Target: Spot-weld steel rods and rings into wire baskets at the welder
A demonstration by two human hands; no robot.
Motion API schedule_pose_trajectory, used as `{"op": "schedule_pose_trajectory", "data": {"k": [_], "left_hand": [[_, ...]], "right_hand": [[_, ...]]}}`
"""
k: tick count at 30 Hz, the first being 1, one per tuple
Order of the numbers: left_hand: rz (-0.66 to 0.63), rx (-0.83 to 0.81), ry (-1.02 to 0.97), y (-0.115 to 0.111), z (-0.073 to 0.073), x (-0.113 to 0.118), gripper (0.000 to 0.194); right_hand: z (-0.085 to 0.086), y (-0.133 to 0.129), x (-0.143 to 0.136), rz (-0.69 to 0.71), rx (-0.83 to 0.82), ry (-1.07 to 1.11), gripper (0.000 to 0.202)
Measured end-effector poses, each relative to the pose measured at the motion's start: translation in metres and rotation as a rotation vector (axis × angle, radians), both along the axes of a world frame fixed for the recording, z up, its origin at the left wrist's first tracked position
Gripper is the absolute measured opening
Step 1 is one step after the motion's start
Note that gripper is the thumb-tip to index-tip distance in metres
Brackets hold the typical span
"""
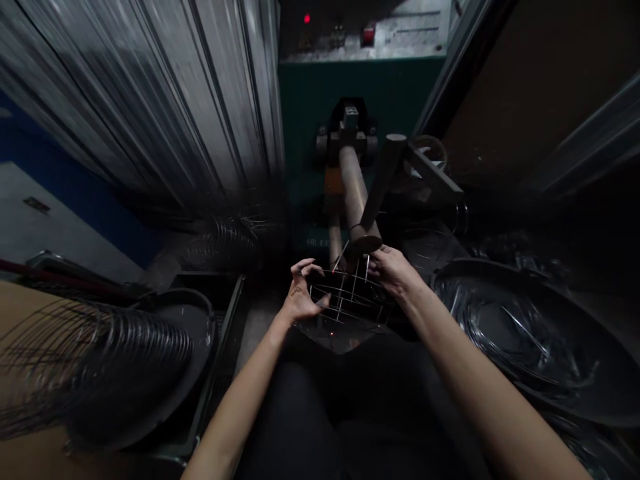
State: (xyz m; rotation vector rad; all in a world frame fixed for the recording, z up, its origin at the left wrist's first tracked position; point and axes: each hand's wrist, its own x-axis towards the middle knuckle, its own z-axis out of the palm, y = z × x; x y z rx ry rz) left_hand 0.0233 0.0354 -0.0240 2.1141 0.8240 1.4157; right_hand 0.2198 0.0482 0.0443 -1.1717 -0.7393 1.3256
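A small wire rack [345,293] of thin crossing metal rods sits between my hands, just below the end of a thick metal cylinder [356,193] on a machine. My left hand [301,293] is curved around the rack's left side, thumb below and fingers above. At the right, my right hand [393,270] has its fingers closed on an upright wire of the rack, close under the cylinder's end. Its fingertips are partly hidden. A thinner lower rod [335,243] reaches down behind the rack. Dim light and blur hide the exact contact points.
A green machine body [305,93] with a red switch [369,35] stands ahead. On the left, many wire rings [145,347] are stacked at a dark round tray [200,303]. A dark basin [615,373] with loose wire pieces [515,333] is at right. Corrugated metal [200,80] rises front left.
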Motion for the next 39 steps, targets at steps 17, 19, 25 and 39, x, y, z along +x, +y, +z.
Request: {"op": "schedule_pose_trajectory", "data": {"k": [17, 19, 25, 39], "left_hand": [[0.014, -0.024, 0.005, 0.010, -0.014, -0.010, 0.060], [0.027, -0.019, 0.016, 0.011, -0.014, -0.010, 0.055], [0.050, -0.036, -0.006, 0.018, -0.014, -0.010, 0.050], [-0.043, -0.056, -0.007, 0.020, -0.001, -0.011, 0.063]], "right_hand": [[-0.007, 0.000, -0.018, 0.027, 0.025, -0.070, 0.038], [-0.010, 0.001, -0.019, 0.040, 0.041, -0.082, 0.038], [-0.022, 0.012, -0.016, 0.000, 0.041, -0.091, 0.041], [-0.016, 0.026, -0.010, 0.010, -0.022, -0.011, 0.032]]}}
